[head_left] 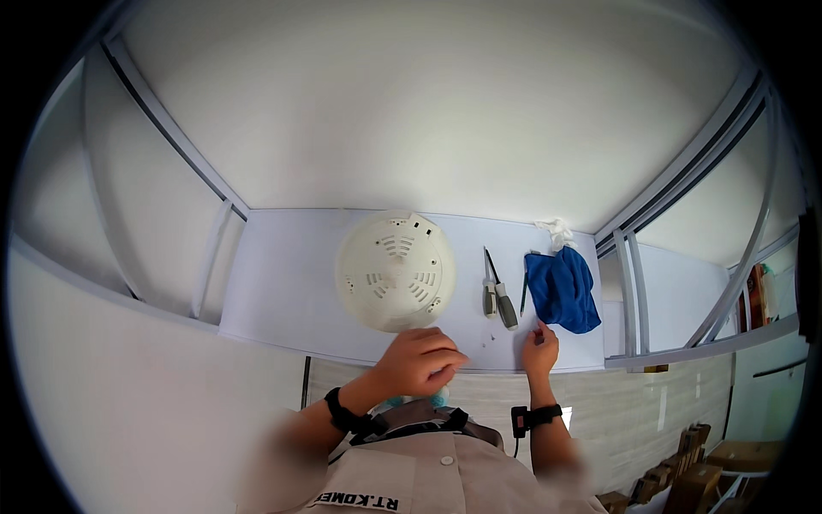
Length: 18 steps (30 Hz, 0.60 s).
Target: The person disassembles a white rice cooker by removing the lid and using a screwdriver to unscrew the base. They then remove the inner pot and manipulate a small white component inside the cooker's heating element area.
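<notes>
A round cream plastic base (385, 295) with vent slots and small holes lies on the white table. My left hand (424, 361) is just in front of its near edge, fingers curled in; whether anything is inside is hidden. My right hand (539, 349) hovers by the table's front edge, below a crumpled blue cloth (561, 291). Its thumb and fingertips are pinched together, and what they hold, if anything, is too small to make out. Between base and cloth lie two screwdrivers (505, 304) with grey-and-white handles. Small screw-like bits (492, 337) rest nearer to me.
A thin dark green stick (524, 293) lies along the cloth's left side. White crumpled tissue (556, 231) sits behind the cloth. Metal frame posts (632, 291) border the table (282, 283), with a wall at the back. Cardboard boxes (693, 484) stand on the floor at lower right.
</notes>
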Each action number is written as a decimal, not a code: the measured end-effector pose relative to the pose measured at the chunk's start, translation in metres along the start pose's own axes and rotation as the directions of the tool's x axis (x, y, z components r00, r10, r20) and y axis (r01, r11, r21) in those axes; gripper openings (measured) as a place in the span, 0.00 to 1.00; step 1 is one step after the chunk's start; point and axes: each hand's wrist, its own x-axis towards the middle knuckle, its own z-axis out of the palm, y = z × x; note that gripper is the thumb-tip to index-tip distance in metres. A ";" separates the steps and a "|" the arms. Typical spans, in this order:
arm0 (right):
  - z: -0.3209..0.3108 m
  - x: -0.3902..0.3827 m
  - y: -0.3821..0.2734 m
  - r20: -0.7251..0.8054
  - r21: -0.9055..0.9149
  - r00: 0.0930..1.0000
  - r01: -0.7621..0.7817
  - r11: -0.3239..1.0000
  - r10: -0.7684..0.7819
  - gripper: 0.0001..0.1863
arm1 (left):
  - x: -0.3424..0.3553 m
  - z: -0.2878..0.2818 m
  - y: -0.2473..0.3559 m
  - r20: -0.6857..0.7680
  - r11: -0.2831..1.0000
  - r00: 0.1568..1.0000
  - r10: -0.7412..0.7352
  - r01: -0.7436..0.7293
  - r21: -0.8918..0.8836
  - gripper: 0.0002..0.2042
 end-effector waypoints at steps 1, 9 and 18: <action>-0.001 0.001 -0.006 -0.025 0.033 0.999 -0.025 0.999 0.026 0.15 | -0.002 -0.008 -0.001 -0.106 0.997 0.994 0.025 -0.018 0.071 0.07; -0.023 0.030 -0.083 -0.075 0.336 0.989 0.142 0.931 -0.124 0.07 | -0.030 -0.079 -0.040 -0.490 0.843 0.866 -0.096 0.333 0.422 0.29; -0.005 0.038 -0.243 0.211 0.498 0.778 0.436 0.750 -0.592 0.43 | -0.045 -0.083 -0.060 -0.239 0.826 0.884 -0.402 0.463 0.323 0.71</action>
